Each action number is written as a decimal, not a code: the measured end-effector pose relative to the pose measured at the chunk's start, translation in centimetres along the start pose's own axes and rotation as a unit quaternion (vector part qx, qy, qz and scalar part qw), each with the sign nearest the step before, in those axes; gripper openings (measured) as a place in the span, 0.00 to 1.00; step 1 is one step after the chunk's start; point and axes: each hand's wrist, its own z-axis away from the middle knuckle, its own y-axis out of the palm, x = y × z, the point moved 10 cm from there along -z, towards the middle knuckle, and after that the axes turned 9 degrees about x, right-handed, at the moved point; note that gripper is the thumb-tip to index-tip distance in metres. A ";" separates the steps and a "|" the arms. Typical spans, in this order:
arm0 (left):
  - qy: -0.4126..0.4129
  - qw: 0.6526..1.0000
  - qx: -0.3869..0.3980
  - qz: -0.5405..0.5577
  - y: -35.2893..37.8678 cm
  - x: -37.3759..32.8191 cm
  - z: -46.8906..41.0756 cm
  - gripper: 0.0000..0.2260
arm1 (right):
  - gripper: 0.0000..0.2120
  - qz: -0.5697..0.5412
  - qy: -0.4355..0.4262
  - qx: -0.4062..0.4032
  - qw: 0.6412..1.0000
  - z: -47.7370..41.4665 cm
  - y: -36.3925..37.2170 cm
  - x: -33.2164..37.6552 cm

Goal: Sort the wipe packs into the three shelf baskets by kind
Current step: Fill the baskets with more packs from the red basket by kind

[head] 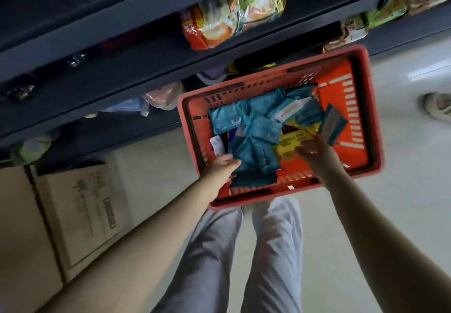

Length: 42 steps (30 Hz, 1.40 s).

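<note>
Wipe packs (263,122) point every way; left fingers (231,164) pinch 1 teal pack (256,156), right fingers (313,145) 1 upright pack (333,127).

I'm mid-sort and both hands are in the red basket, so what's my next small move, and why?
Probably lift both hands out: the right hand pinches a fan of blue packs, the left hand grips another blue pack, so one kind is gathered.

I see, mid-frame, a red slotted basket (328,85), teal packs (258,127), yellow packs (290,142) with black print; grey trousers (275,251) below.
</note>
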 end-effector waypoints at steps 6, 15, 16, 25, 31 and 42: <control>-0.003 0.996 -0.071 0.051 -0.3 1.1 -5.9 0.12 | 0.14 -0.008 0.007 0.068 0.998 -7.1 3.9 -0.9; -0.009 0.991 -0.062 0.117 1.8 2.7 -9.1 0.11 | 0.23 -0.149 0.073 0.076 0.983 -11.0 7.0 -2.5; -0.009 0.990 -0.065 0.126 1.8 2.9 -9.1 0.11 | 0.22 -0.149 0.078 0.079 0.983 -11.3 7.3 -2.5; 0.060 0.983 -0.082 0.155 0.6 2.0 -8.0 0.09 | 0.13 -0.268 0.062 0.040 0.961 -9.5 7.2 -1.3; 0.149 0.968 -0.118 0.163 -1.5 -1.8 -1.3 0.07 | 0.08 -0.461 -0.055 0.005 0.886 -1.8 1.7 3.1; 0.296 0.886 -0.066 0.350 -2.3 -16.0 27.6 0.04 | 0.10 -0.488 -0.238 -0.031 0.839 24.7 -14.2 19.1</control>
